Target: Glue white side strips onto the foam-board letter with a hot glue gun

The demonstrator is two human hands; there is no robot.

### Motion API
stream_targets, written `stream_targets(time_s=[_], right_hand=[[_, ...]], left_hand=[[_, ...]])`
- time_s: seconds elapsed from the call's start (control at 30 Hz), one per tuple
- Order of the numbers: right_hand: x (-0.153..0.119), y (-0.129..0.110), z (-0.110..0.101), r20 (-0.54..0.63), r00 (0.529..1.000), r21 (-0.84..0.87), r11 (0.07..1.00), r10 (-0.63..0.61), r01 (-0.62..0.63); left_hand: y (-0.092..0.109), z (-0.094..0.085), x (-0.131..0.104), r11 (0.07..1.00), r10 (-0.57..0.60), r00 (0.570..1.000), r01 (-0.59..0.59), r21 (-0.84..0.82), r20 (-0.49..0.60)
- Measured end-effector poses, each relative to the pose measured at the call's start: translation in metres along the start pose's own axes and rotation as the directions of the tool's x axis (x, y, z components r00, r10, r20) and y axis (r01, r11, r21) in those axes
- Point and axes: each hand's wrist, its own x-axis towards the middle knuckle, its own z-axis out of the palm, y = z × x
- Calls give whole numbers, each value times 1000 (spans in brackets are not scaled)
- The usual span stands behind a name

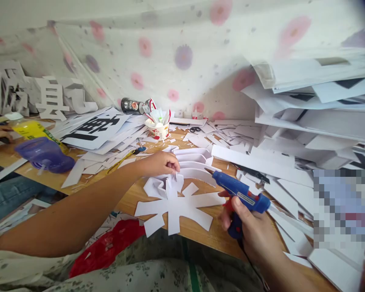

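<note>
A white cut-out character (182, 209) lies flat near the table's front edge, with folded white strips standing along its upper part. My left hand (162, 163) is closed at the top of it, its fingers pinching a small upright white strip (179, 180). Wrapped round the handle of a blue glue gun (235, 186) is my right hand (246, 219); the gun's tip points left, toward the curved white pieces (196, 162) behind the cut-out. The tip is apart from my left hand.
Printed sheets (94, 129) and a paper tub (158, 129) with sachets stand behind. A purple bag (45, 154) and another person's hand (0, 133) are at the left. White foam offcuts (288, 194) and a tall stack of sheets (316, 117) fill the right.
</note>
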Motion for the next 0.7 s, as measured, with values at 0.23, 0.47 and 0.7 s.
stream_targets(time_s=[0.23, 0.47, 0.7], right_hand=[[43, -9, 52, -94, 988, -84, 989, -127, 119], [72, 15, 93, -203, 942, -323, 927, -266, 193], [79, 29, 101, -224, 932, -407, 896, -283, 174]], left_hand=[[-15, 11, -1, 992, 8, 992, -24, -126, -123], [-18, 16, 2, 988, 20, 984, -47, -149, -177], [-19, 19, 3, 989, 42, 979, -69, -130, -198]])
